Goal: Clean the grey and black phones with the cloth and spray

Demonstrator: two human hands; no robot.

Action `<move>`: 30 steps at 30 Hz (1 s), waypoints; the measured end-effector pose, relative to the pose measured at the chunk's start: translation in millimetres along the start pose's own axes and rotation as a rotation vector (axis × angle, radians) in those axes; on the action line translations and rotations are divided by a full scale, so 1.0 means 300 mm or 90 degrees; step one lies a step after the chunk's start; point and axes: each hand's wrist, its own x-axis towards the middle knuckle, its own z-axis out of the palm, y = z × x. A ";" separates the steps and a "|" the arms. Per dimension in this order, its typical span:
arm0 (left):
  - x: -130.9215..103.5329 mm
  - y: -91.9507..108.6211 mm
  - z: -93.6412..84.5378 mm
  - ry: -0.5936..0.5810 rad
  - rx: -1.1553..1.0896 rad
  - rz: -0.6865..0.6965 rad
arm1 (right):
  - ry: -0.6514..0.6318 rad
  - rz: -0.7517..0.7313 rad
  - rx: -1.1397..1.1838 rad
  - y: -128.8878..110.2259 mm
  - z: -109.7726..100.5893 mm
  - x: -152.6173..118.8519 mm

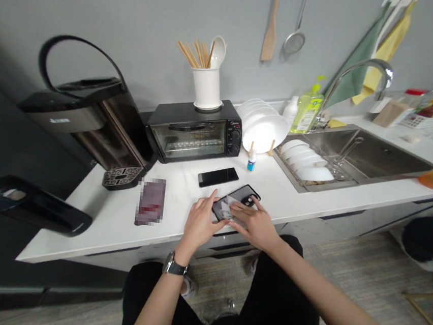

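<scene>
A phone in a dark case (250, 192) lies on the white counter (176, 179) near its front edge, camera side up. A grey patterned patch shows on its back. My left hand (201, 222) rests at the phone's left end, thumb and fingers spread along its edges. Across the phone's back lie the fingers of my right hand (256, 225), apart, its thumb near the lower edge. Just behind is a flat black phone-like slab (218, 177). A small white bottle with a blue label (252, 162) stands to the right of that slab.
A pixelated purple item (151, 202) lies to the left. Behind stand a black toaster oven (194, 135), a dark drinks machine (105, 126) and racked white plates (265, 131). The sink (378, 152) is at the right, and a black cylinder (32, 206) is at the left.
</scene>
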 end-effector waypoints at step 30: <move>0.020 -0.009 0.012 -0.017 -0.024 0.018 | 0.054 0.052 -0.077 -0.135 0.108 0.107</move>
